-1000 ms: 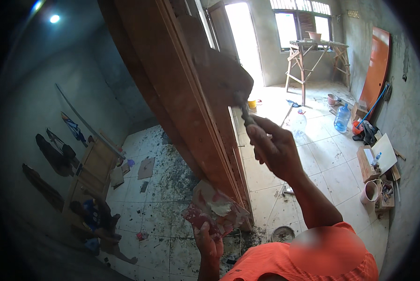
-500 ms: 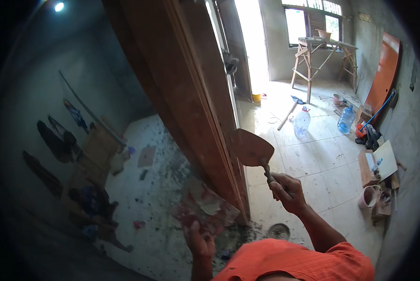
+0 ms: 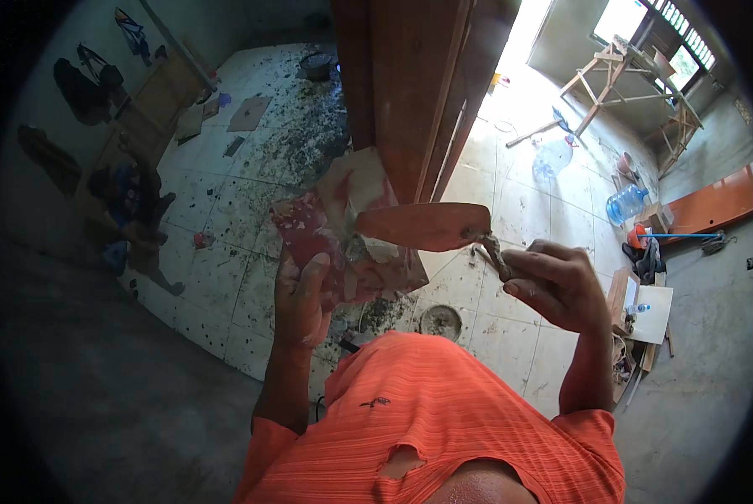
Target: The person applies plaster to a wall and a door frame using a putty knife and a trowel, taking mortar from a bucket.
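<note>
My left hand (image 3: 306,294) grips the near left edge of a flat red-and-tan board (image 3: 313,252), its thumb pressed on top. Greyish-white paste (image 3: 366,244) is smeared over the board's middle. In my right hand (image 3: 553,284) is a trowel (image 3: 427,225), its fingers wrapped round the handle. The trowel's broad reddish-brown blade points left and overlaps the board's right part in view; whether it touches the paste I cannot tell. Just beyond the board stands a brown wooden door frame (image 3: 414,92).
A person (image 3: 128,202) sits by the left wall. Dark debris (image 3: 296,126) litters the tiles beyond the board. A round pan (image 3: 440,322) lies on the floor near me. To the right are water bottles (image 3: 627,204), an orange panel (image 3: 721,202) and a wooden trestle (image 3: 620,80).
My view has swung down and left. The trowel has come down from beside the door frame to the board, its blade turned leftward. Both hands keep their hold.
</note>
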`<action>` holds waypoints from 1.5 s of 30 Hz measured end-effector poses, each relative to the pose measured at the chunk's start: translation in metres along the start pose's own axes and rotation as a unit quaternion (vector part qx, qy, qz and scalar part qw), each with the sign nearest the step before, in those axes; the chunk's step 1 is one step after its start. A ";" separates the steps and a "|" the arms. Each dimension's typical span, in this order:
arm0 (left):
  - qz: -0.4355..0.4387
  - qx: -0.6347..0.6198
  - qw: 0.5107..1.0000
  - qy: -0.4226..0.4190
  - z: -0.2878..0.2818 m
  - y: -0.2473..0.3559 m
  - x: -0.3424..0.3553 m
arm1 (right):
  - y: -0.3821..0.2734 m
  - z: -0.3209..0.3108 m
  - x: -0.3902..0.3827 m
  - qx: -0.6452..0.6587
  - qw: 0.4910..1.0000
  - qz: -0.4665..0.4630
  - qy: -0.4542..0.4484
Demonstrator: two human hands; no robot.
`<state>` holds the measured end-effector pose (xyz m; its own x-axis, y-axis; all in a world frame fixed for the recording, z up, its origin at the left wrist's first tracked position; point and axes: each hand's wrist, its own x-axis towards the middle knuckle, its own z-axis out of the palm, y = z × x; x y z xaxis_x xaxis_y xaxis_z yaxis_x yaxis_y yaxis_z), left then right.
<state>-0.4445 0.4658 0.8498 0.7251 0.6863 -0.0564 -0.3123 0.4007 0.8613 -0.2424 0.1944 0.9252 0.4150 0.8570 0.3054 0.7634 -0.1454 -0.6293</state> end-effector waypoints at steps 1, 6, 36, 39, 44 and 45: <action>-0.020 0.007 1.000 -0.015 -0.005 -0.001 0.001 | -0.004 -0.005 0.003 -0.038 0.999 -0.022 -0.015; -0.042 0.011 0.999 -0.007 0.007 -0.011 -0.002 | -0.019 -0.013 0.013 -0.194 0.979 -0.050 -0.023; -0.059 -0.038 0.989 -0.133 0.033 -0.001 0.000 | -0.027 -0.032 0.096 0.090 0.894 -0.118 0.422; -0.060 -0.063 0.991 -0.103 0.040 0.000 -0.001 | -0.066 -0.052 0.124 0.311 0.859 -0.060 0.402; -0.039 -0.082 0.991 -0.098 0.008 -0.013 0.011 | -0.096 -0.084 0.154 0.280 0.871 -0.060 0.399; -0.032 -0.080 0.992 -0.089 0.004 -0.013 0.012 | -0.099 -0.088 0.159 0.269 0.877 -0.049 0.396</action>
<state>-0.4297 0.4666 0.8399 0.8388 0.5443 -0.0071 -0.3449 0.5414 0.7668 -0.2089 0.3016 1.0988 0.7371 0.2089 0.6427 0.5590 0.3460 -0.7535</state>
